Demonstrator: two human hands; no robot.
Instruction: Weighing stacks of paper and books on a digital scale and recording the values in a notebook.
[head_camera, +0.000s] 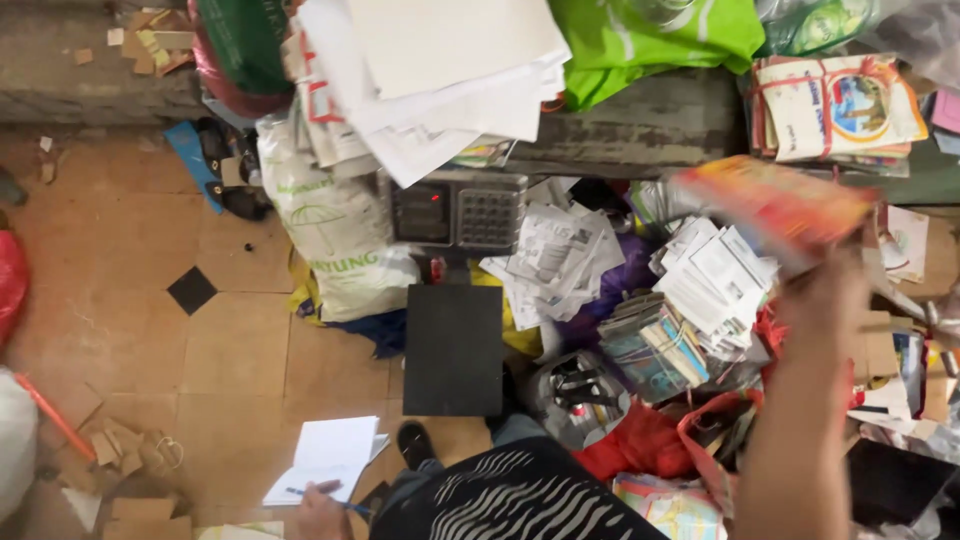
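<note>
Floor (120, 260): tan tiles with one black diamond inset, filling the view from 7 to 10 o'clock; cardboard scraps (125, 445) lie at 8 o'clock.
Ledge (640, 125): one worn grey slab along 12 o'clock, loaded with one big paper stack (440, 70) and one green bag (650, 35).
Paper heap (640, 300): loose sheets and tied bundles, too many to count, from the centre out to 3 o'clock.
White sack (335, 235): one, at 10 o'clock, just beside the scale.
Scale (455, 345): one, with a black platform at centre and its keypad head above.
Right hand (825, 290): raised at 3 o'clock, fingers pinched on one blurred orange-red booklet (775, 205), held above the heap.
Notebook (325, 455): one, open on the floor at 7 o'clock.
Left hand (320, 505): at 6 o'clock, closed around one blue pen (325, 497) whose tip touches the notebook.
</note>
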